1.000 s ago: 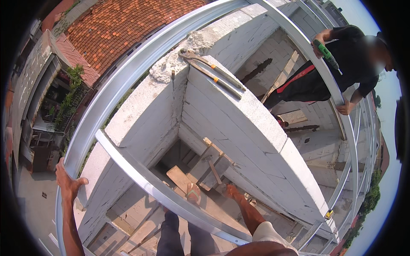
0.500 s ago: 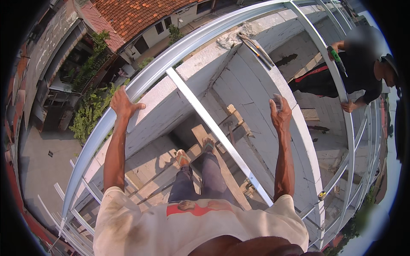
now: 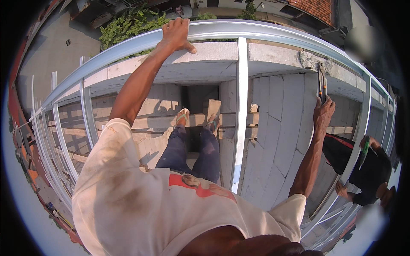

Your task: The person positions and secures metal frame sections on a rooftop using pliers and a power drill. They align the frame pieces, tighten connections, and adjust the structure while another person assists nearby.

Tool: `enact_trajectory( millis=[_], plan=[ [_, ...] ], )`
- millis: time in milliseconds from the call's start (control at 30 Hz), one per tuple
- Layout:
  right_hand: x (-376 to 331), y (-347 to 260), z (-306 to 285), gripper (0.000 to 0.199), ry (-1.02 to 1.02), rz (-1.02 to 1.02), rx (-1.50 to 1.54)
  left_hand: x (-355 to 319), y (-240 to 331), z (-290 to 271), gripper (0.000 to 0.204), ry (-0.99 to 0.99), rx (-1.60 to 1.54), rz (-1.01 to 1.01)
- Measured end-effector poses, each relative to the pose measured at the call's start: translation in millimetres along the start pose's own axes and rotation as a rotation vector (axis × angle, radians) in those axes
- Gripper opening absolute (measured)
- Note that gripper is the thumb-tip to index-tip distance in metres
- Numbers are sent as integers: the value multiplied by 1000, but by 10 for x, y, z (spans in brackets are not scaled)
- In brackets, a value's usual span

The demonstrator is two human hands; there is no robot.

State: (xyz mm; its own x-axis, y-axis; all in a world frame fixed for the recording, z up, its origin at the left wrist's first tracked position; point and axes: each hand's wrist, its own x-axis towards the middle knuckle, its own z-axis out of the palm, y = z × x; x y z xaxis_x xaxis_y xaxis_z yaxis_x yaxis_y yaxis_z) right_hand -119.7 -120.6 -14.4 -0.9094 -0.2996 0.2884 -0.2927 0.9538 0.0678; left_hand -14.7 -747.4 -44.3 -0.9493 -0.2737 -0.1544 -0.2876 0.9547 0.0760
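Observation:
My left hand (image 3: 174, 36) is hooked over a long silver metal channel (image 3: 213, 29), its thumb pointing out toward the pale block wall (image 3: 213, 52) below. On my right, metal snips (image 3: 322, 79) with black and orange handles lie on top of a cross wall, near a lump of rough mortar. My right hand (image 3: 323, 112) is at the near ends of those handles, fingers closed around them. A narrower silver metal bar (image 3: 241, 111) runs from the channel toward me, between my two arms.
A co-worker in dark clothes (image 3: 370, 170) is at the right, holding a green power tool (image 3: 364, 150) beside another metal bar. Wooden planks (image 3: 194, 120) lie under my feet. More metal bars (image 3: 87, 111) stretch along the left. Beyond the wall are bushes (image 3: 128, 30) and a tiled roof (image 3: 314, 9).
My view has turned to the right. My right hand has reached forward from above the wall to the snips' handles and closed. My left hand remains on the channel.

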Motion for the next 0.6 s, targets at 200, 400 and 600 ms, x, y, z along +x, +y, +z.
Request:
enact_trajectory(
  millis=[200,400,600],
  plan=[
    [242,44,3,50,-191,-88,-51,400,-109,76,98,55,-55,32],
    [334,237,206,37,-205,37,57,520,-85,-70,87,-136,-180,31],
    [-160,248,402,53,-61,171,289,116,-355,18,76,24,-163,60]
  ],
)
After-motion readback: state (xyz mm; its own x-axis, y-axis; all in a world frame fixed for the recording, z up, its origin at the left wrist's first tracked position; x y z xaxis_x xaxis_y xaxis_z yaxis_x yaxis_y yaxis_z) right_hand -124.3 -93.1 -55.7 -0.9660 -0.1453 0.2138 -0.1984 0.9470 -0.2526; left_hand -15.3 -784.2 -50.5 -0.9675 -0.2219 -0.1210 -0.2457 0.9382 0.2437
